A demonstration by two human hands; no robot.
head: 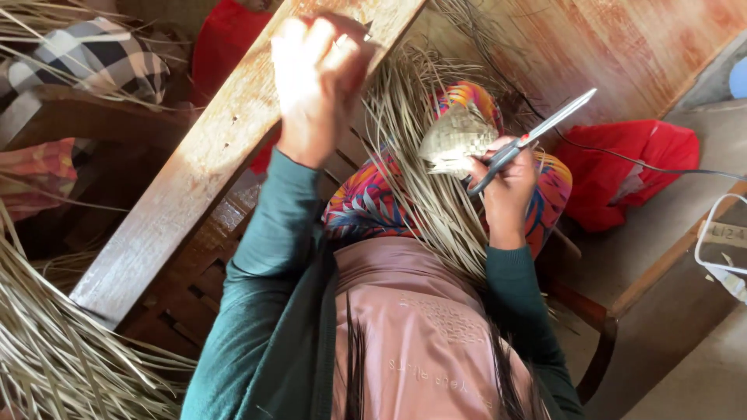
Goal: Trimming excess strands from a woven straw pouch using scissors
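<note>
Red bag (630, 167) rt of scissors (537, 136); straw bundle (54, 350) left.

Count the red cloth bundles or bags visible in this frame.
2. One red bag lies at right, beyond the right hand holding scissors. Another red bundle sits top centre, partly hidden behind the wooden plank; more may be hidden.

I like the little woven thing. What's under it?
Under the small woven straw piece hangs a bundle of long pale straw strips, lying over a colourful patterned cloth. The right hand with grey-handled scissors covers its lower right edge.
</note>
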